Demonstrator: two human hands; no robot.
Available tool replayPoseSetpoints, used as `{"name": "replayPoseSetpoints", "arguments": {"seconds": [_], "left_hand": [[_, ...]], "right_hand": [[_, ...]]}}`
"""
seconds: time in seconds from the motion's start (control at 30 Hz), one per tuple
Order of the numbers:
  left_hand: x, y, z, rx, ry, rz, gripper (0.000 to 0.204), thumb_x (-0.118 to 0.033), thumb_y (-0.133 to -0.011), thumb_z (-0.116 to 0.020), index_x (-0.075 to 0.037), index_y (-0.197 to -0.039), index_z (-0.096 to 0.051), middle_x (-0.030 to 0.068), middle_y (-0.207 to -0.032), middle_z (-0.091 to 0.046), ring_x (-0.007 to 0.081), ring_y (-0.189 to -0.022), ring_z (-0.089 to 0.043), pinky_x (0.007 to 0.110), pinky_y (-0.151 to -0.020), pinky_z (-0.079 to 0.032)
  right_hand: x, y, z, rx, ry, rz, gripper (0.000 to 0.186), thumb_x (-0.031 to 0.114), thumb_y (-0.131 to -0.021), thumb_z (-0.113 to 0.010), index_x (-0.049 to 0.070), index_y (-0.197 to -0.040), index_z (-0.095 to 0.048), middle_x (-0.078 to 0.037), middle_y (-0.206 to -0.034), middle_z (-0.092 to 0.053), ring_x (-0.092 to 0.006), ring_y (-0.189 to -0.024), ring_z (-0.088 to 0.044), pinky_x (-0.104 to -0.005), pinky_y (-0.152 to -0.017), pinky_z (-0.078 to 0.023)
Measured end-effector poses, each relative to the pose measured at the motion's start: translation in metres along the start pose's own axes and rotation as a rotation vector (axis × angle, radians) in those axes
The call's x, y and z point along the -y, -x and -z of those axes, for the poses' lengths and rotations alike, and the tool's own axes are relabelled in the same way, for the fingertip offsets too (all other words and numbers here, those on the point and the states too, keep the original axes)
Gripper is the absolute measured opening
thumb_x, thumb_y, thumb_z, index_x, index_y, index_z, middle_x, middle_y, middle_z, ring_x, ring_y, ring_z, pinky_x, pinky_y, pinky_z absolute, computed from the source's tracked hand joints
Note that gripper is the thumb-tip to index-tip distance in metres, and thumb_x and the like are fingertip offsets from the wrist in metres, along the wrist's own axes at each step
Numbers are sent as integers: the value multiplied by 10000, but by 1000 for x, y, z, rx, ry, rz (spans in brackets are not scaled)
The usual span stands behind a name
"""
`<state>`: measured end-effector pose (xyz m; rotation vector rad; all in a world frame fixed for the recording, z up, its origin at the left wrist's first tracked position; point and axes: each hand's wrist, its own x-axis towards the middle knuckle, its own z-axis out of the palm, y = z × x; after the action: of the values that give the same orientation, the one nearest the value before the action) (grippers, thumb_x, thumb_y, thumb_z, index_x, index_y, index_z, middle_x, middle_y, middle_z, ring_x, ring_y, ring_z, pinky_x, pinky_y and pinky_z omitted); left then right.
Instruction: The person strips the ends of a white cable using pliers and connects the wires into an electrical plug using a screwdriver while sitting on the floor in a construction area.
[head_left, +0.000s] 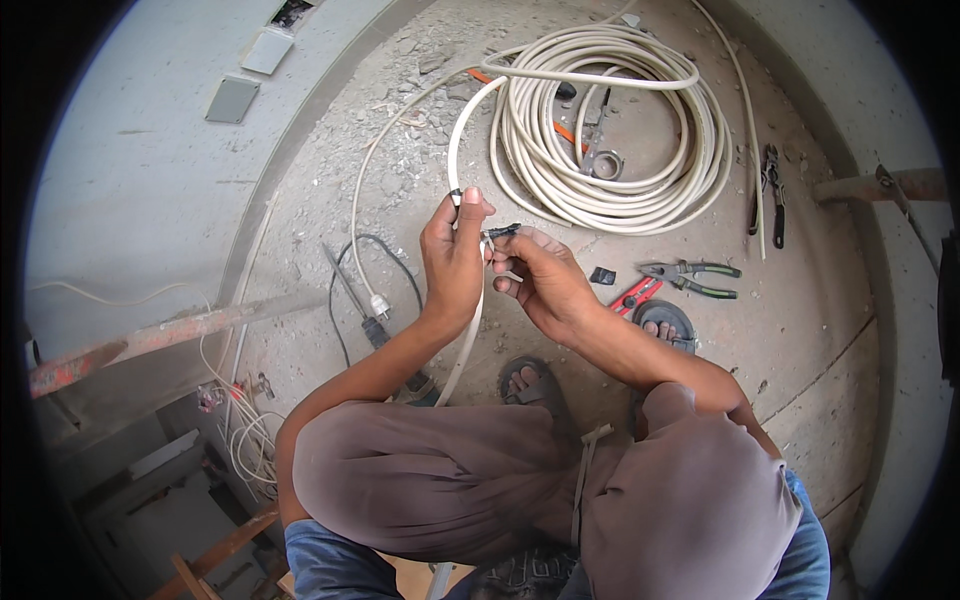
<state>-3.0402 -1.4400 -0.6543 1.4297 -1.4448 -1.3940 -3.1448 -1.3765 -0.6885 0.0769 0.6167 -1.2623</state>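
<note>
Both hands are close together over the floor, each one pinching something. The left hand (455,258) is wrapped around a thick white cable (459,145), smooth and round, with its thumb pointing up along it just below a dark band. The right hand (545,275) has thumb and fingers closed on a short, shiny black piece (502,231) right next to the left fingers — could be tape or a wrapped end, it's too small and tucked in to say for sure.

The cable arcs up from the left hand toward a big coil (708,140) of the same off-white stuff, lots of loose rounded loops. Inside the coil there's a ring-shaped metal piece (606,164) on the floor (790,330), which is rough, dusty concrete with crumbly grey rubble (415,75) to the left of the coil.

Near the right forearm sit pliers (672,272) with dark, green-trimmed handles, a glossy red tool (637,296) and a small flat black scrap (603,276). Over left — a chunky white plug (379,306) on a thinner cord.
</note>
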Motion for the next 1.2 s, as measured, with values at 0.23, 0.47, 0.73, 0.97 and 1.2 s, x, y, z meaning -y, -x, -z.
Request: {"name": "replayPoseSetpoints", "arguments": {"seconds": [0.23, 0.47, 0.73, 0.97, 1.2], "left_hand": [[3, -2, 3, -9, 32, -17, 388, -365, -1009, -495, -32, -828, -579, -42, -683, -427, 30, -644, -394, 205, -519, -346], [3, 1, 0, 7, 0, 3, 392, -372, -1013, -484, -33, -840, -574, -30, -684, -463, 26, -575, -417, 205, -495, -357], [3, 1, -1, -10, 10, 14, 443, -397, -1016, -459, -12, -857, -609, 17, -747, -537, 46, -564, -467, 204, -489, -386], [-17, 9, 1, 62, -36, 120, 527, -448, -1013, -423, 4, -890, -662, 41, -763, -548, 63, -534, -487, 209, -474, -392], [-13, 11, 17, 101, -176, 60, 527, -441, -1013, -421, 27, -1101, -647, 53, -827, -558, 63, -539, -489, 199, -475, -391]], "right_hand": [[4, 4, -4, -16, -15, -24, 72, 109, -923, -594, 40, -917, -613, -49, -908, -671, -79, -775, -609, -218, -644, -498], [-2, 3, 0, -39, 5, 14, 63, 119, -916, -607, 60, -896, -612, -40, -886, -664, -63, -727, -588, -213, -617, -483], [-15, -4, -1, -36, 71, 220, 49, 82, -908, -591, 55, -869, -576, -26, -833, -625, -66, -689, -548, -218, -608, -457], [-10, -54, 43, -216, 603, 730, 73, 49, -895, -628, -7, -928, -595, 49, -734, -519, -27, -666, -432, -191, -604, -384], [51, -19, 29, 283, 886, 142, 275, 281, -957, -593, 23, -1006, -675, -60, -844, -688, -88, -781, -621, -224, -639, -468]]}}
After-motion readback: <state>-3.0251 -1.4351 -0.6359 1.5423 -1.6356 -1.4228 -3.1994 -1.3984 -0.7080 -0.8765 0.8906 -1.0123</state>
